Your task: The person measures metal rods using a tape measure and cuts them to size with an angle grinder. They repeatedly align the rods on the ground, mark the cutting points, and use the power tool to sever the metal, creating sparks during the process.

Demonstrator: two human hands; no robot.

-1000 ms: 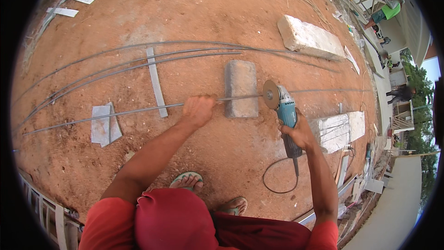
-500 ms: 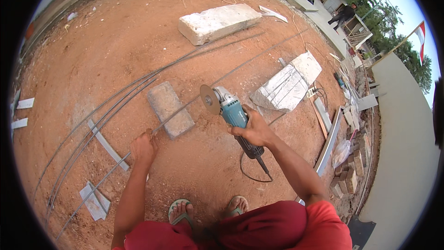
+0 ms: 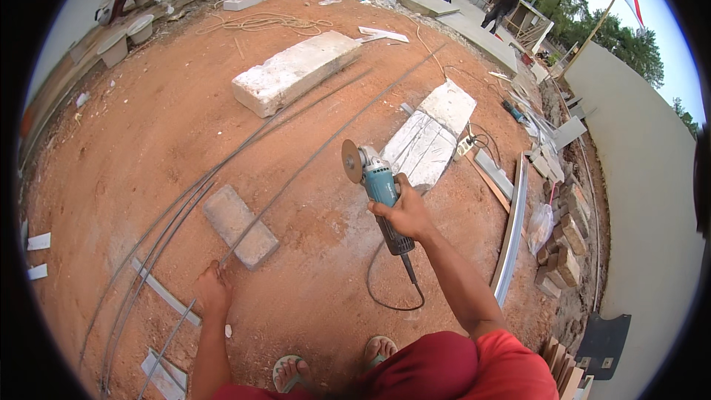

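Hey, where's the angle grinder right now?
In the head view, the angle grinder is near the centre, held in the right hand, just lower left of the silvery block.

Loosely coiled rope (image 3: 280, 22); pale plastic bag (image 3: 541, 228) (crumpled) beside bricks (image 3: 570, 234); flag (image 3: 630, 0) on pole (image 3: 590, 36).

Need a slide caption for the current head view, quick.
Right hand holding an angle grinder, left hand gripping a thin metal rod that crosses a grey block on reddish ground.

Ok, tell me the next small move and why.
Perhaps ease the teal-and-black angle grinder, held in the right hand, leftward: its round brown disc shows to the right of the thin grey metal rod that the left hand grips.
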